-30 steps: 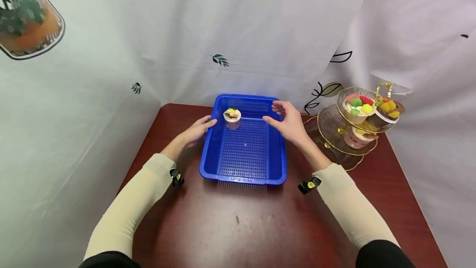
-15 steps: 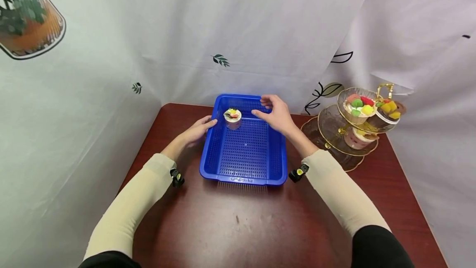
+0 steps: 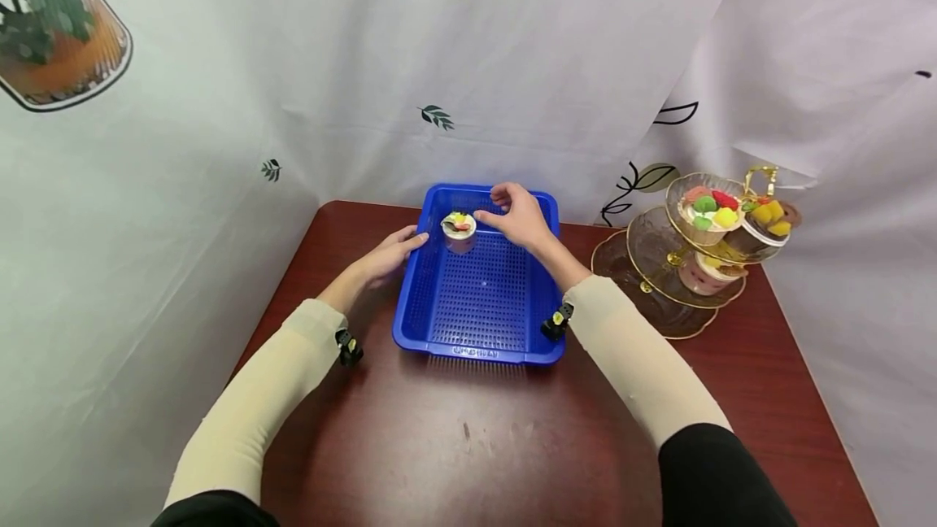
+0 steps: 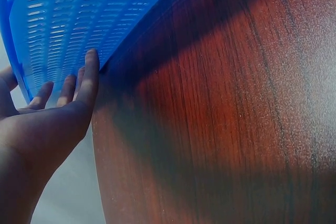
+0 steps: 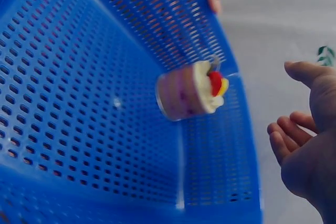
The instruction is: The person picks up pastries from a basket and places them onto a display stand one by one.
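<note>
A blue perforated plastic basket (image 3: 483,307) lies on the table. Inside, near its far left corner, stands a small dessert cup (image 3: 459,242) with cream and colorful fruit on top; the right wrist view shows the cup (image 5: 181,94) with pink-purple layers. My left hand (image 3: 384,260) holds the basket's left side, thumb at the rim and fingers against the outer wall, as the left hand (image 4: 50,114) in the left wrist view shows. Above the basket's far part, my right hand (image 3: 516,216) hovers just right of the cup, thumb and fingers spread apart, holding nothing.
On the right stands a tiered clear stand (image 3: 684,291) with gold rims and several dessert cups, among them one with bright fruit (image 3: 706,214). A white printed cloth (image 3: 512,63) hangs behind the reddish-brown table (image 3: 439,462).
My right hand has moved left across the basket, from its right rim toward the dessert cup. The left hand, basket and cup have stayed in place.
</note>
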`<state>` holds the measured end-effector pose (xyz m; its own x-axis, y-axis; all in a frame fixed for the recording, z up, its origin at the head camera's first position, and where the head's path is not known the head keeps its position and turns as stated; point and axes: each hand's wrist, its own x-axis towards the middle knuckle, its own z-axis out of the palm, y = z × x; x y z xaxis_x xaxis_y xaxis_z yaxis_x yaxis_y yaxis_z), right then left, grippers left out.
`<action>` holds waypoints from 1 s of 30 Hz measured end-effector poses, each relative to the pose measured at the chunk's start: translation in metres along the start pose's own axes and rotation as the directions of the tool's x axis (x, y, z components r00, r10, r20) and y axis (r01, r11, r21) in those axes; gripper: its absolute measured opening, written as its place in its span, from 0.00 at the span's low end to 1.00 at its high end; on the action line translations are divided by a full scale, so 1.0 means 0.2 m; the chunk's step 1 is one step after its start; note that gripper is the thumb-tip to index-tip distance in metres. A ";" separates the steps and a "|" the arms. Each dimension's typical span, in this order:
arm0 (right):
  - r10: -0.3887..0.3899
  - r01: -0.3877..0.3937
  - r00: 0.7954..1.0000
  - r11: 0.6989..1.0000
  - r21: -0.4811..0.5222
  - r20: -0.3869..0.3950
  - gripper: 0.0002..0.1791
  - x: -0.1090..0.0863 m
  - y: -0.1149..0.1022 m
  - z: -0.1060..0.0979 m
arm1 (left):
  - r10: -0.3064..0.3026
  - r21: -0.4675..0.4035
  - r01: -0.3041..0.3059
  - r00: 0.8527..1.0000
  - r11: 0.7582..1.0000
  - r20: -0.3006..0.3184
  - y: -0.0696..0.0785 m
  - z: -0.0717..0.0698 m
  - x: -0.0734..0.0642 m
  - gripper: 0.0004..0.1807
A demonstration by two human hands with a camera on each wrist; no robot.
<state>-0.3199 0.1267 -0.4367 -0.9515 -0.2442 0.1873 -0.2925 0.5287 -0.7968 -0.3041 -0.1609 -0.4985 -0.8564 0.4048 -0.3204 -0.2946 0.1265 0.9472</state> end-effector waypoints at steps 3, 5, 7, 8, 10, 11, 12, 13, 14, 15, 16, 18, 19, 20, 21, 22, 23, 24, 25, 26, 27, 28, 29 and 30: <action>0.039 -0.040 0.999 0.999 0.023 0.029 0.36 0.02 0.03 0.05 | -0.002 0.007 0.002 1.000 1.000 -0.001 0.01 0.00 0.00 0.32; 0.061 -0.063 0.997 0.997 0.042 0.047 0.37 0.03 0.04 0.08 | -0.002 0.002 0.002 1.000 1.000 -0.003 0.01 0.01 0.00 0.32; 0.078 -0.082 0.995 0.995 0.056 0.061 0.38 0.05 0.05 0.11 | 0.003 0.008 -0.003 1.000 1.000 -0.007 0.01 0.01 0.00 0.32; 0.086 -0.090 0.994 0.994 0.056 0.069 0.38 0.05 0.06 0.13 | 0.007 0.009 -0.007 1.000 1.000 -0.005 0.01 0.01 0.00 0.31; 0.101 -0.105 0.992 0.993 0.047 0.082 0.39 0.06 0.07 0.15 | 0.016 0.016 -0.016 1.000 1.000 0.004 0.01 0.01 0.01 0.31; 0.109 -0.113 0.990 0.993 0.038 0.088 0.40 0.07 0.07 0.17 | 0.018 0.020 -0.018 1.000 1.000 0.006 0.00 0.02 0.01 0.30; 0.116 -0.119 0.989 0.992 0.029 0.091 0.40 0.07 0.07 0.18 | 0.020 0.020 -0.020 1.000 1.000 0.011 0.00 0.02 0.01 0.30; 0.123 -0.126 0.988 0.992 0.022 0.092 0.40 0.07 0.08 0.19 | 0.023 0.020 -0.023 1.000 1.000 0.017 0.00 0.02 0.01 0.30; 0.126 -0.128 0.988 0.992 0.017 0.091 0.40 0.07 0.08 0.21 | 0.027 0.016 -0.027 0.999 1.000 0.022 0.00 0.02 0.01 0.29; 0.126 -0.127 0.988 0.992 0.010 0.085 0.40 0.08 0.08 0.22 | 0.029 0.014 -0.030 0.999 0.999 0.023 0.00 0.02 0.01 0.30; 0.129 -0.129 0.989 0.992 0.006 0.079 0.41 0.08 0.09 0.23 | 0.031 0.010 -0.031 0.999 0.999 0.021 0.01 0.02 0.00 0.29; 0.133 -0.133 0.989 0.991 -0.005 0.063 0.41 0.08 0.10 0.25 | 0.036 0.012 -0.036 0.999 0.999 0.024 0.01 0.02 0.00 0.30; 0.134 -0.134 0.989 0.991 -0.012 0.054 0.41 0.09 0.11 0.26 | 0.035 0.019 -0.036 0.999 0.999 0.021 0.01 0.01 0.00 0.31; 0.138 -0.137 0.989 0.990 -0.023 0.050 0.41 0.09 0.11 0.27 | 0.032 0.019 -0.032 0.999 0.999 0.018 0.01 0.01 -0.01 0.31; 0.141 -0.140 0.989 0.990 -0.031 0.044 0.40 0.09 0.12 0.28 | 0.027 0.023 -0.028 1.000 0.999 0.016 0.01 0.01 -0.01 0.31; 0.145 -0.144 0.989 0.989 -0.042 0.040 0.40 0.09 0.13 0.29 | 0.022 0.027 -0.023 1.000 0.999 0.013 0.01 0.01 -0.01 0.31; 0.148 -0.146 0.988 0.988 -0.050 0.038 0.40 0.09 0.13 0.30 | 0.018 0.031 -0.019 1.000 0.999 0.011 0.01 0.01 -0.01 0.31; 0.150 -0.148 0.988 0.988 -0.052 0.037 0.40 0.09 0.13 0.31 | 0.013 0.028 -0.013 1.000 1.000 0.006 0.01 0.00 -0.01 0.31; 0.151 -0.149 0.988 0.988 -0.052 0.037 0.39 0.09 0.13 0.31 | 0.010 0.026 -0.010 1.000 1.000 0.004 0.01 0.00 -0.01 0.31; 0.151 -0.149 0.988 0.987 -0.053 0.038 0.39 0.09 0.13 0.32 | 0.011 0.021 -0.011 1.000 1.000 0.003 0.00 0.00 -0.01 0.31; 0.149 -0.147 0.988 0.988 -0.049 0.036 0.39 0.09 0.13 0.33 | 0.013 0.022 -0.013 1.000 1.000 0.002 0.00 0.00 -0.01 0.31; 0.149 -0.148 0.988 0.988 -0.044 0.037 0.39 0.09 0.13 0.33 | 0.014 0.022 -0.014 1.000 1.000 0.003 0.00 0.00 -0.01 0.31; 0.150 -0.149 0.988 0.988 -0.041 0.040 0.38 0.08 0.13 0.34 | 0.016 0.022 -0.016 1.000 1.000 0.004 0.00 0.00 -0.01 0.31; 0.150 -0.148 0.988 0.988 -0.042 0.045 0.38 0.08 0.12 0.34 | 0.017 0.021 -0.017 1.000 1.000 0.005 0.00 0.00 -0.01 0.32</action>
<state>-0.3365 0.0802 -0.4926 -0.9794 -0.1981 0.0396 -0.1519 0.5929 -0.7908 -0.3016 -0.1615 -0.4976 -0.8592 0.4112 -0.3046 -0.2713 0.1387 0.9525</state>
